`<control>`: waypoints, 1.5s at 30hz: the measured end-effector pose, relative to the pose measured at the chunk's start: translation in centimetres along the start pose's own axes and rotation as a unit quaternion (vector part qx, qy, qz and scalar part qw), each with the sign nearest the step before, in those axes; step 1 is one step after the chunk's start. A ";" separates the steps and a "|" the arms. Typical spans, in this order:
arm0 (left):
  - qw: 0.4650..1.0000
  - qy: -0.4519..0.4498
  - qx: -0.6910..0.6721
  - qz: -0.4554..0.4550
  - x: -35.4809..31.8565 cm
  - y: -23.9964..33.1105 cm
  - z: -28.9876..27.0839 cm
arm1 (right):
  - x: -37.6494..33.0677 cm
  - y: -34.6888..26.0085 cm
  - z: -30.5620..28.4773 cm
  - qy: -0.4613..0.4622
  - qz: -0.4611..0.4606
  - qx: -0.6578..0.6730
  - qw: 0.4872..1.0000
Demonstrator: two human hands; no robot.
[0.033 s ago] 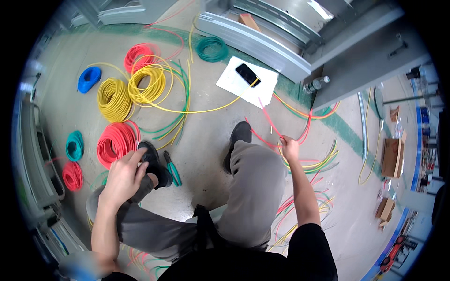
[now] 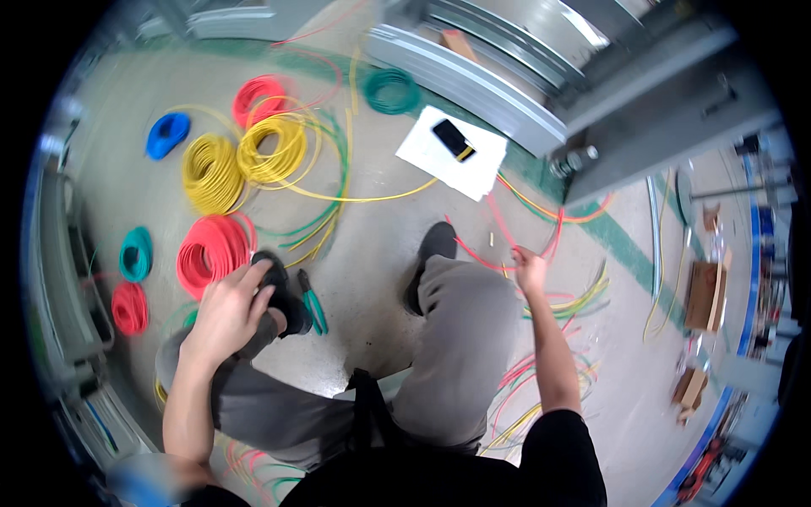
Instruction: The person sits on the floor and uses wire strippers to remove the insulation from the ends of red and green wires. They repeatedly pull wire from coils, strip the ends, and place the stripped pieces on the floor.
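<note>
My right hand point(image 2: 530, 270) is closed in a pinch on a red wire point(image 2: 500, 218), whose length runs up toward a sheet of paper. Other red wire curves close to that hand. Over my left leg, by the shoe point(image 2: 283, 296), my left hand point(image 2: 226, 314) hangs with loosely bent fingers apart and nothing visible in them. A large red wire coil point(image 2: 213, 253) lies just beyond it. On the floor beside the shoe are green-handled pliers point(image 2: 313, 306).
Yellow coils point(image 2: 211, 173), a blue coil point(image 2: 167, 135) and green coils point(image 2: 391, 90) lie on the floor. A black phone point(image 2: 453, 139) rests on white paper point(image 2: 421, 150). Cut wires point(image 2: 574, 296) spread at right. A grey cabinet point(image 2: 473, 89) and a bottle point(image 2: 574, 160) stand ahead.
The whole view has shifted slightly. My right hand keeps its pinch on the red wire, and my left hand stays over the leg.
</note>
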State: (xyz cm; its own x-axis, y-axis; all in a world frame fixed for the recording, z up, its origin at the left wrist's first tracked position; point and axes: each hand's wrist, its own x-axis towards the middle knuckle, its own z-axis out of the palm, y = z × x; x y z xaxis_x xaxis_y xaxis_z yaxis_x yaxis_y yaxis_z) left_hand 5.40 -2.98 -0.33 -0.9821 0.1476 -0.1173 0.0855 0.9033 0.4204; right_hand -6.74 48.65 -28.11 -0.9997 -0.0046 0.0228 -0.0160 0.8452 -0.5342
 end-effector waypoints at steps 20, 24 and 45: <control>0.599 0.424 -0.654 -0.185 -11.9 -7.9 2.7 | -1.7 -41.4 -11.5 -0.106 -0.057 0.630 0.768; 0.705 0.285 -0.395 -0.515 -14.7 -20.2 22.1 | -1.9 -42.0 -9.2 -0.160 0.014 0.611 0.775; 0.416 0.539 -0.663 -0.311 -9.9 -36.2 -2.0 | -1.9 -44.8 -8.3 -0.293 0.076 0.604 0.737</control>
State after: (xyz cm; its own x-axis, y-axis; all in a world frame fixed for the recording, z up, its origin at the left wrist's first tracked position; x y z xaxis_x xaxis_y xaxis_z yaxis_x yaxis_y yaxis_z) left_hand 11.71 -38.00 -12.57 -0.3111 -0.8604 -0.4036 0.2920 -0.4907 0.8210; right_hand -3.95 15.25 2.75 -0.8212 -0.4885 -0.2949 0.4476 -0.2309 -0.8639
